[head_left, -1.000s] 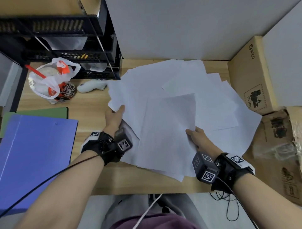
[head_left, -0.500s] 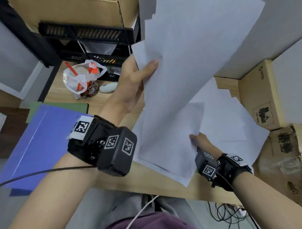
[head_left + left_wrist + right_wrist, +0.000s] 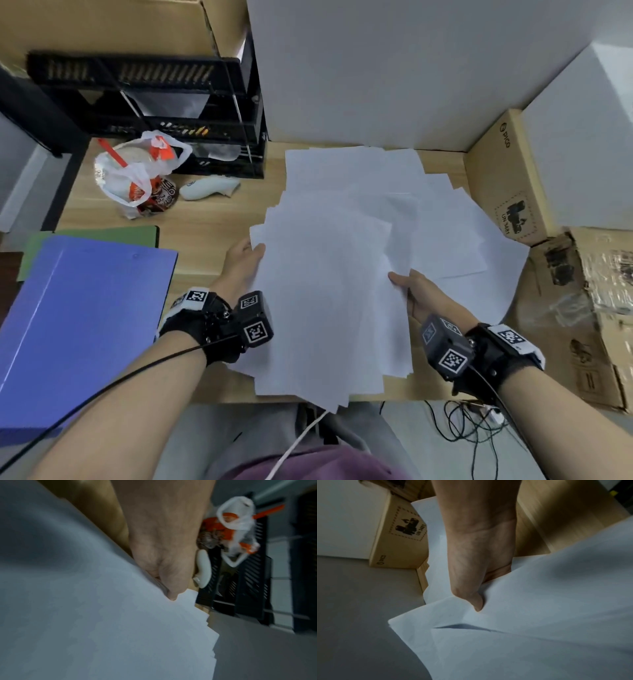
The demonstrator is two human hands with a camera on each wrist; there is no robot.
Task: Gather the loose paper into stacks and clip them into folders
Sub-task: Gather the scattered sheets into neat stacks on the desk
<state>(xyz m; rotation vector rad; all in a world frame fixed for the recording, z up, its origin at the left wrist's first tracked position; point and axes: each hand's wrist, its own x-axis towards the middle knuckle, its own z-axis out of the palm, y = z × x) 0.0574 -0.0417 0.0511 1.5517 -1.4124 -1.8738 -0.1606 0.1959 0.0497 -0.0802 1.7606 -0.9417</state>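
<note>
Head view: both hands hold a sheaf of paper (image 3: 329, 308) over the tabletop (image 3: 212, 226).
The left hand (image 3: 241, 262) pinches the sheaf's left edge, thumb on top and fingers hidden beneath; the right hand (image 3: 419, 293) grips the right edge the same way, thumb (image 3: 475, 601) pressing a crease into the top sheet. More loose sheets (image 3: 445, 222) lie fanned behind and to the right. A blue folder (image 3: 78, 315) lies well to the left.
</note>
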